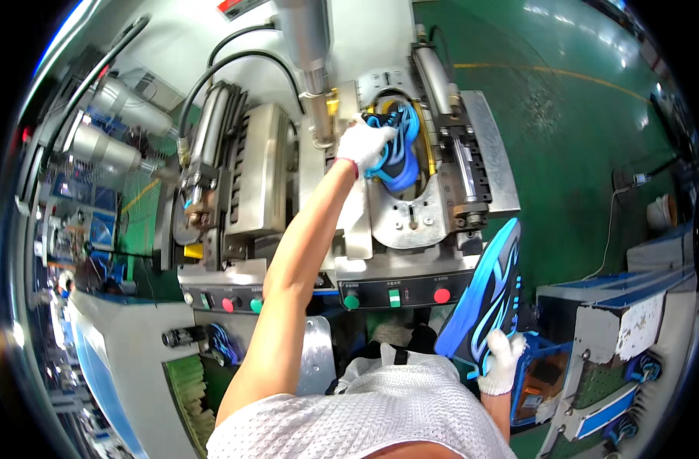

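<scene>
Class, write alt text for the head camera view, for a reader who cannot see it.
A person at a grey metal press machine reaches the gloved left hand onto a blue and black shoe upper seated in the machine. The gloved right hand holds a second blue and black shoe low at the side, above a row of red and green buttons.

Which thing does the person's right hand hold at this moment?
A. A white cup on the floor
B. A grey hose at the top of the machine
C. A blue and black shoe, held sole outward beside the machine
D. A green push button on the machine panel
C: the gloved right hand grips the lower end of the blue and black shoe, while the gloved left hand is up at the shoe upper in the machine.
</scene>
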Motion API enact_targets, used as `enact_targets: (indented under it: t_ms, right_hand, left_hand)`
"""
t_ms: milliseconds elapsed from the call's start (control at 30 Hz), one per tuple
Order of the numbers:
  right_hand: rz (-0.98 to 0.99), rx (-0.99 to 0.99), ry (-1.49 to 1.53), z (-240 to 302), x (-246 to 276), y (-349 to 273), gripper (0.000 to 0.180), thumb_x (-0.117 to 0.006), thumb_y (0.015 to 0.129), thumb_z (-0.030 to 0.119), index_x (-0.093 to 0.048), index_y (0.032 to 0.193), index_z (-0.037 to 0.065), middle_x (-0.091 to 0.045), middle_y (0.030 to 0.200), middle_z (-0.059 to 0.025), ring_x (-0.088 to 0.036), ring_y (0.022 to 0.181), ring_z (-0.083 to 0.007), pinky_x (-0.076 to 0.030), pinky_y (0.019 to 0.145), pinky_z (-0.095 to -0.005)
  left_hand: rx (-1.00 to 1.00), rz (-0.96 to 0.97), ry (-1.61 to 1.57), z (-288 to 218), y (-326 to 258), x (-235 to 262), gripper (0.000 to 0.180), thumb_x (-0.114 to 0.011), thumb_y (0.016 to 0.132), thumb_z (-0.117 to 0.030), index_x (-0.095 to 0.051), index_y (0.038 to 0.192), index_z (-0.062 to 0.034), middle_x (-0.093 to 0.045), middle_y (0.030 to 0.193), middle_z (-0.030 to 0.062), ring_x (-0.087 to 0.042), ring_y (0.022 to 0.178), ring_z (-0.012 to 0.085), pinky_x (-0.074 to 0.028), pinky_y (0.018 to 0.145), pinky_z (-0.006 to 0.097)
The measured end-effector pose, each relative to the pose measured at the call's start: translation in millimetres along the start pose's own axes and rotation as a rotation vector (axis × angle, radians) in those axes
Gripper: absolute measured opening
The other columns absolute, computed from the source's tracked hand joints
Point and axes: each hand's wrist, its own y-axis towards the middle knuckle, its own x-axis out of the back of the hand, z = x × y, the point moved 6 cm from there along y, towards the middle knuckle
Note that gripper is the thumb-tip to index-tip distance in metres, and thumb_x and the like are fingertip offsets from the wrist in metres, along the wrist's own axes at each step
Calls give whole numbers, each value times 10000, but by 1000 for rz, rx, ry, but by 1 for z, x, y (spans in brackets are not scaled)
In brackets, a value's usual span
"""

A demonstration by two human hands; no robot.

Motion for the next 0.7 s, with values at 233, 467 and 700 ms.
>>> enact_targets:
  t_ms: [233, 467, 700]
  right_hand:
    - [190, -185, 300, 134, -130, 149, 410, -776, 849, 85, -548, 1172, -24, -685, 1126, -127, -686, 966, -209, -582, 844, -365]
    - [229, 207, -740, 104, -331, 414, 519, -730, 756, 353, -712, 1155, 20, -721, 1136, -239, -710, 1020, -391, -562, 901, -454]
    - [344, 497, -1010, 112, -385, 360, 571, -751, 779, 541, -748, 958, 0, -714, 874, -156, -677, 780, -243, -532, 748, -439]
  left_hand:
    - [-282, -148, -427, 95, -209, 95, 545, -795, 772, -146, -582, 1257, -15, -679, 1168, 134, -648, 1074, 211, -499, 986, 361]
    - [113, -86, -455, 264, -382, 77, 568, -785, 781, -98, -571, 1296, 10, -667, 1257, 172, -655, 1162, 239, -499, 1032, 386]
    - [928, -635, -235, 408, -593, -6, 560, -774, 831, -235, -531, 1291, -27, -688, 1172, 211, -682, 1074, 329, -520, 939, 409]
